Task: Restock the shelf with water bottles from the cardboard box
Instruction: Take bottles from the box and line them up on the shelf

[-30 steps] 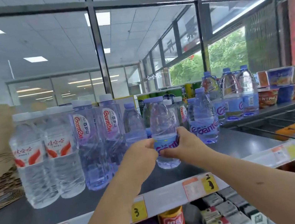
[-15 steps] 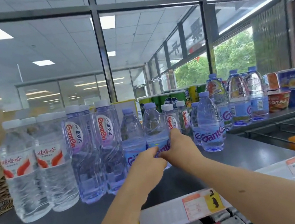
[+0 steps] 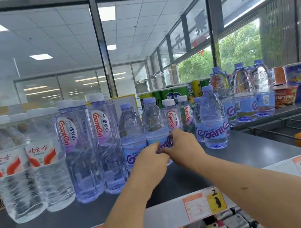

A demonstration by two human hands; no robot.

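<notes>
Both hands clamped on one upright bottle (image 3: 154, 122) on the shelf (image 3: 251, 148): left hand (image 3: 149, 158) and right hand (image 3: 184, 146) grip its label. Other bottles stand just beside it.

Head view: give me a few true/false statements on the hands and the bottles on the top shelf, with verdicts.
1. The left hand and the right hand both grip one water bottle at its label. True.
2. That water bottle lies on its side. False: it is upright, cap up.
3. The white-capped bottles at the far left carry red-and-white labels. True.
4. The noodle cups stand left of all the bottles. False: they are at the far right, beyond the large jugs.
</notes>
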